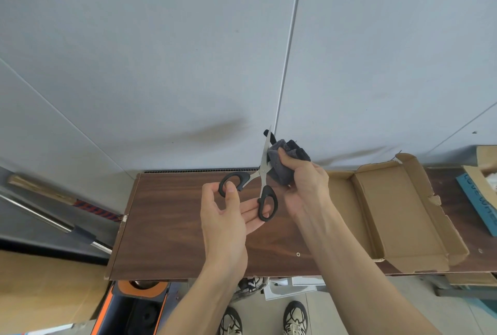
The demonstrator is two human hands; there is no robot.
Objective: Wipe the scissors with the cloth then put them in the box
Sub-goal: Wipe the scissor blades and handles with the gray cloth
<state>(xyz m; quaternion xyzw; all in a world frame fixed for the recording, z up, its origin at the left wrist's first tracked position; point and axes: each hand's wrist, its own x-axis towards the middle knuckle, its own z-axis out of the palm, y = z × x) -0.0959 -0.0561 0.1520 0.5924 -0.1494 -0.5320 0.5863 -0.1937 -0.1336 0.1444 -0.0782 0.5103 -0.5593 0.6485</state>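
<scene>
Black-handled scissors (pixel 262 173) are held above the dark wooden table (pixel 166 227), blades spread wide and pointing up and away. My left hand (pixel 228 216) holds them by the handles, thumb in the left loop and fingers in the lower right loop. My right hand (pixel 304 181) grips a folded dark grey cloth (pixel 282 162) and presses it against the right side of one steel blade. The other blade is mostly hidden behind the cloth. An open flat cardboard box (pixel 398 213) lies on the table to the right, its lid flap raised at the back.
A grey partition wall rises right behind the table. A teal booklet (pixel 478 200) and another carton sit at the far right. Metal rods lean at the left. Below the table's front edge are an orange-and-black case (pixel 139 305) and my shoes.
</scene>
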